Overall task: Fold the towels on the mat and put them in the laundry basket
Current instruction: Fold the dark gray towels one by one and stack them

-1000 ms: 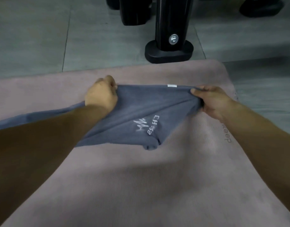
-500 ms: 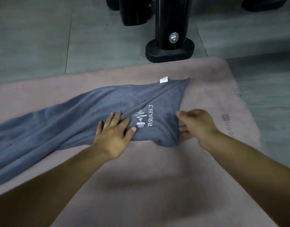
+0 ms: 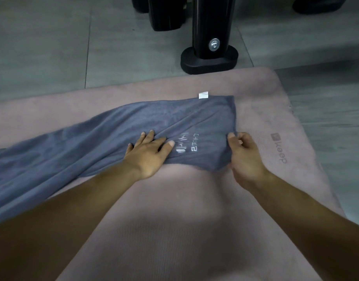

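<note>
A long grey-blue towel (image 3: pixel 89 142) with white lettering and a small white tag lies stretched across the pink mat (image 3: pixel 174 230), running off the left edge of view. My left hand (image 3: pixel 148 153) rests flat on the towel with fingers spread, just left of the lettering. At the towel's right end, my right hand (image 3: pixel 243 153) pinches the near corner with curled fingers. No laundry basket is in view.
A black metal stand foot (image 3: pixel 209 60) with a bolt sits on the grey tiled floor just beyond the mat's far edge. More black bases (image 3: pixel 166 15) stand farther back. The mat's right end carries a printed logo (image 3: pixel 280 148).
The towel came down from being held up at its far edge and now lies on the mat. My left hand went flat on it; my right took the near right corner.
</note>
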`<state>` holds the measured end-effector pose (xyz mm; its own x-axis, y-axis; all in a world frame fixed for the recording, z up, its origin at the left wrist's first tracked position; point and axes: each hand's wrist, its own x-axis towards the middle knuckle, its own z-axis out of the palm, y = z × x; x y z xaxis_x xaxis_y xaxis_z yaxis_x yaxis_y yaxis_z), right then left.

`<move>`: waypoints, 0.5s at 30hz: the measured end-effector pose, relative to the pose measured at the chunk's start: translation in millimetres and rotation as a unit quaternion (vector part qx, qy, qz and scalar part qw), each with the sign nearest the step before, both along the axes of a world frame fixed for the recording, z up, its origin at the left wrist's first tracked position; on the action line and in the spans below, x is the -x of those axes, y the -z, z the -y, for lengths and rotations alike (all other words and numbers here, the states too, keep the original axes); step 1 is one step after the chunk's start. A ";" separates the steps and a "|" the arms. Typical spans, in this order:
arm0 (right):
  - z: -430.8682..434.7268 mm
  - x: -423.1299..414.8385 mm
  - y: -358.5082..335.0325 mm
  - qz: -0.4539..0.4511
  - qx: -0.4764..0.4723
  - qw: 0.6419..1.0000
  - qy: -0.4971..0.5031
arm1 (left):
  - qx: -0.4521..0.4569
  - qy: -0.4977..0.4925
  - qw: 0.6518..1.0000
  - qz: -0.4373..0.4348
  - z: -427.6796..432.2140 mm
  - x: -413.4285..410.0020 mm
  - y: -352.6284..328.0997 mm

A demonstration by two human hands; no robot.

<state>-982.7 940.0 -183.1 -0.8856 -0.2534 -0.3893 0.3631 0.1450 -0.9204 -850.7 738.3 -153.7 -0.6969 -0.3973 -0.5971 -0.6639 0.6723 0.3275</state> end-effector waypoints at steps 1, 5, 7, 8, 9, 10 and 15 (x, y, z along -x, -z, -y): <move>-2.2 2.1 0.9 -0.025 -0.043 0.999 -0.008 | -0.007 0.002 1.000 0.005 0.4 0.9 -2.2; -15.5 24.1 -7.3 -0.024 -0.267 0.950 -0.160 | -0.010 0.022 0.999 0.043 3.5 3.1 -4.4; -26.1 32.1 -21.6 0.087 -0.280 0.933 -0.208 | -0.002 0.029 0.998 0.053 3.3 3.9 -3.7; -32.9 32.3 -29.5 0.127 -0.264 0.933 -0.206 | 0.005 0.036 0.998 0.057 2.7 4.6 -3.2; -39.7 31.5 -34.9 0.144 -0.245 0.937 -0.204 | 0.012 0.043 0.997 0.060 2.3 5.1 -2.0; -46.6 28.9 -37.6 0.145 -0.212 0.942 -0.215 | 0.015 0.045 0.997 0.059 2.2 4.2 -0.2; -71.7 -9.8 -25.7 -0.015 -0.091 0.925 -0.369 | 0.003 0.039 0.999 0.033 1.3 -5.8 12.1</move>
<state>-972.8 1011.8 -157.4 -0.5089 -0.7262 -0.4622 0.0778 0.4960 -0.8649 -844.9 737.0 -165.9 -0.6858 -0.3459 -0.6404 -0.6286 0.7250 0.2815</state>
